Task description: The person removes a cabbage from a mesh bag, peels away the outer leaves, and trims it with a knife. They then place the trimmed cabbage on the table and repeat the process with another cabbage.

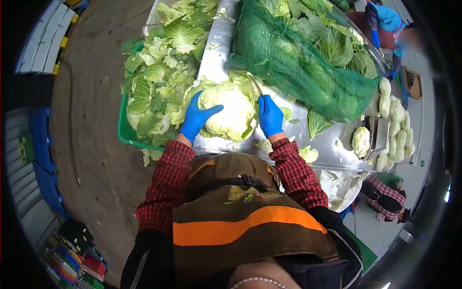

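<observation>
A large pale green cabbage rests on the metal table in front of me, with loosened leaves around it. My left hand, in a blue glove, grips its left side, thumb over the top and fingers along the far edge. In my right hand, also gloved in blue, is a knife. Its thin blade points away from me along the cabbage's right side; the handle is mostly hidden in the closed fingers.
Left of the table, a green crate overflows with cut leaves. A green net sack of cabbages lies at the back right. Further right are a lone cabbage, a scale and several netted cabbages. Two other people are at the right.
</observation>
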{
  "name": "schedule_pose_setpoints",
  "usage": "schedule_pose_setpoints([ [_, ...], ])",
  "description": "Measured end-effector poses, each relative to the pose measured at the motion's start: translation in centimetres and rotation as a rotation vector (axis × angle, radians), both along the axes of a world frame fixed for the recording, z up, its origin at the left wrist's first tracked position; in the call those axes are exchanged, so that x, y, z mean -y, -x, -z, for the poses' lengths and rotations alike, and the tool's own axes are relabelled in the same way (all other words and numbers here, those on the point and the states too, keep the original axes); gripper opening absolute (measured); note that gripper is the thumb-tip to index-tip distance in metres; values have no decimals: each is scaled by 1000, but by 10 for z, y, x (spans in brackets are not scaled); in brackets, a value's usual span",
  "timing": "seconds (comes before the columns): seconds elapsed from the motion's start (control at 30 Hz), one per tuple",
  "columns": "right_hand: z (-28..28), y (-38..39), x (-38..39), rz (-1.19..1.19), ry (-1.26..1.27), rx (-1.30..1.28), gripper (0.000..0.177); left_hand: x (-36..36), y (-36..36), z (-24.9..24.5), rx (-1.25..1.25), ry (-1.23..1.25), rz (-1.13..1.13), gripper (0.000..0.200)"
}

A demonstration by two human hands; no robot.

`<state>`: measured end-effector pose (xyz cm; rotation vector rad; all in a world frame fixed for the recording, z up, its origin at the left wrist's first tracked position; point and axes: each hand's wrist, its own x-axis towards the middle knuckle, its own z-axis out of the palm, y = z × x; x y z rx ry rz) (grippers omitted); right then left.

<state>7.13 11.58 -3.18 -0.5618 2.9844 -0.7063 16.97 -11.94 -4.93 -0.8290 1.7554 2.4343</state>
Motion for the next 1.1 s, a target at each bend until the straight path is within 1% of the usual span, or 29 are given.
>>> schedule_pose_setpoints([
  [0.03, -12, -1, 9, -3, 7, -3, 21, 4, 1, 2, -3, 7, -3, 90],
  [0.07, -25, -5, 15, -60, 93, 47, 29, 6, 2, 5, 7, 14, 15, 93],
  [0.1, -42, -8, 22, -115, 172, 100, 38, 4, 0, 7, 20, 15, 33, 95],
  [0.13, -53, -5, 30, -161, 97, 2, 53, 4, 0, 7, 19, 9, 30, 95],
  [0.23, -52, 10, 50, -173, -46, -4, 54, 5, -8, 10, 7, 50, 42, 98],
  [0.27, -32, 17, 45, -303, -9, -24, 55, 5, -16, 12, -24, 120, 50, 99],
  [0.3, -33, 22, 49, -307, -4, -31, 55, 6, -21, 13, -58, 194, 58, 99],
  [0.37, -33, 27, 57, -166, 95, 202, 51, 4, -43, 11, -76, 161, 15, 102],
  [0.4, -33, 28, 64, -186, 155, 197, 43, 5, -56, 10, -12, 173, 17, 104],
  [0.43, -30, 28, 73, -189, 155, 206, 43, 9, -66, 10, 56, 187, 24, 106],
  [0.5, -23, 21, 91, -502, -133, 154, 39, 13, -78, 8, 124, 230, 73, 109],
  [0.53, -12, 21, 101, -476, -233, 208, 36, 11, -75, 3, 99, 271, 24, 108],
  [0.57, -6, 26, 105, -456, -201, 255, 34, 11, -70, -2, 66, 316, -28, 108],
  [0.6, -1, 31, 108, -465, -207, 274, 34, 11, -67, -9, 58, 58, -45, 102],
  [0.63, 2, 38, 110, -471, -214, 291, 33, 12, -71, -4, 58, 62, -54, 102],
  [0.67, 7, 41, 109, -468, -195, 255, 35, 9, -78, 5, 10, 242, -11, 101],
  [0.7, 18, 53, 109, -475, -212, 341, 40, 4, -87, 10, -35, 418, 36, 100],
  [0.73, 31, 62, 104, -477, -174, 299, 41, 0, -93, -2, -33, 349, 20, 97],
  [0.77, 45, 69, 102, -481, -133, 256, 43, -4, -106, 6, -68, 432, -13, 95],
  [0.8, 56, 74, 103, -526, -60, 141, 46, -7, -115, 12, -64, 397, -86, 94],
  [0.83, 48, 82, 116, -505, -184, 299, 48, -13, -123, 12, -54, 355, -160, 93],
  [0.87, 42, 87, 133, -461, -109, 367, 54, -18, -126, 14, -44, 353, -163, 93],
  [0.9, 43, 91, 147, -418, -31, 430, 60, -22, -126, 10, 1, 251, -249, 92],
  [0.93, 42, 92, 161, -349, 40, 428, 67, -22, -124, 9, 36, 156, -335, 91],
  [0.97, 39, 95, 173, -278, 116, 420, 74, -17, -124, 6, 28, 170, -338, 91],
  [1.0, 21, 96, 178, -290, 77, 531, 87, -12, -126, 6, 164, 476, -273, 89],
  [1.03, -11, 88, 175, -355, 22, 435, 79, -8, -125, 5, 300, 777, -202, 87],
  [1.07, -35, 76, 168, -367, 26, 263, 72, -1, -118, -5, 291, 782, -201, 87],
  [1.1, -49, 62, 158, -377, 26, 91, 65, 9, -106, -24, 126, 871, -261, 87],
])
